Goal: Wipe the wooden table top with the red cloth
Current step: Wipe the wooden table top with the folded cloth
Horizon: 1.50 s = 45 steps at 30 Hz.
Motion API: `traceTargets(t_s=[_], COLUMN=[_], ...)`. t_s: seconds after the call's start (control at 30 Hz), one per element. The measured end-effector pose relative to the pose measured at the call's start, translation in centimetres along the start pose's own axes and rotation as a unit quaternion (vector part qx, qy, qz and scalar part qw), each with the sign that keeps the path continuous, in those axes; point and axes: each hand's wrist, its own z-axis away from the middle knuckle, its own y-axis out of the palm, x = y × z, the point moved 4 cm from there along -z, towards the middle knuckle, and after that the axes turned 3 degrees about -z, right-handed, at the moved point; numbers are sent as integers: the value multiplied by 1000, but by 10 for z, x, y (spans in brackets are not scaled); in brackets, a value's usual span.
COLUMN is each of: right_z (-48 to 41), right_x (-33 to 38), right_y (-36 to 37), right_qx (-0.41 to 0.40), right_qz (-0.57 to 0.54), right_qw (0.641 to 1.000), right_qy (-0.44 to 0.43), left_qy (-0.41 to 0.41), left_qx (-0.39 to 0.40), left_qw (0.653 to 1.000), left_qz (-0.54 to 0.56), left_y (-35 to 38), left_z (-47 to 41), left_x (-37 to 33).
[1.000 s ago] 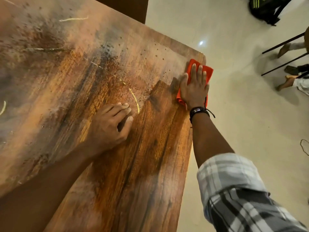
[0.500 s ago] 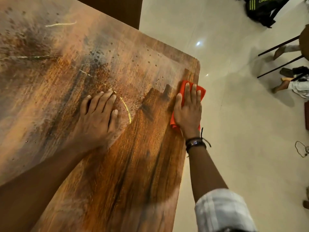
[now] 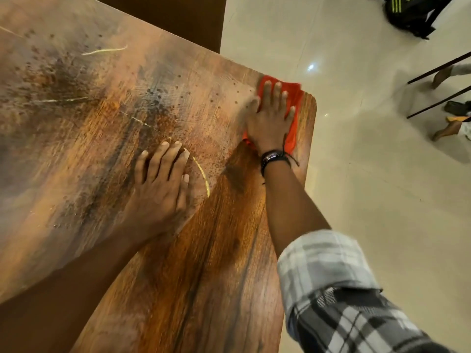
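Head view: right hand [image 3: 270, 118] has pushed the red cloth [image 3: 293, 94] back out to the far right corner of the tabletop [image 3: 193, 281], around 1 o'clock in frame. Half a second ago it was pulled nearer along the right edge, so this reads as back-and-forth strokes over that corner. The near right strip looks dark and clean. The dusty, speckled area from 9 to 12 o'clock, including the yellow streak [image 3: 204, 174], is not done yet, so I'd call the task early, with most of the surface left.

Right grip: open flat, fingers straight and slightly spread, palm pressing down on the cloth, nothing curled round it. The cloth sticks out past the fingertips and at the heel of the hand. The arm is almost fully extended toward 12 o'clock, with a black wristband [image 3: 274, 157] and a rolled plaid sleeve [image 3: 331, 289].

Left hand [image 3: 160, 189]: flat on the bare wood at about 8 o'clock from the cloth, well apart from it. Its fingers were curled a second ago and are now straight. That grip is open and holds nothing; it looks like a brace for the reach.

Tiled floor [image 3: 382, 187] is at 3 o'clock.
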Motion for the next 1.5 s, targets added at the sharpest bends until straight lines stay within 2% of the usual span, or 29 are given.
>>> traceTargets(t_s=[0.23,0.33,0.43,0.7,0.8,0.97,1.2,1.3,1.4,1.5], right_z=[194,234,201,-19,-60,-12,190,244,224,148], right_x=[34,26,25,27,27,34,49,44,45,49], right_y=[33,36,33,11,8,13,36,42,40,36], right_qx=[-30,-26,-26,-11,-11,2,-10,-7,-2,-13], right_qz=[-9,5,4,-19,-10,-7,-12,8,3,-5], right_qw=[998,998,998,999,999,1000,997,997,997,997], right_qy=[-57,-56,-58,25,49,2,-75,-81,-83,-70], left_qy=[-5,-4,-1,13,20,17,-7,-15,-12,-14], left_qx=[-6,-7,-9,0,-6,6,-26,-29,-22,-9], left_qw=[999,999,999,999,999,999,994,990,991,992], left_qz=[33,40,39,43,47,44,110,135,133,126], left_y=[0,2,2,4,5,7,-2,-6,-6,-3], left_z=[4,4,3,2,1,1,2,3,6,3], left_x=[4,5,5,5,6,8,6,7,7,8])
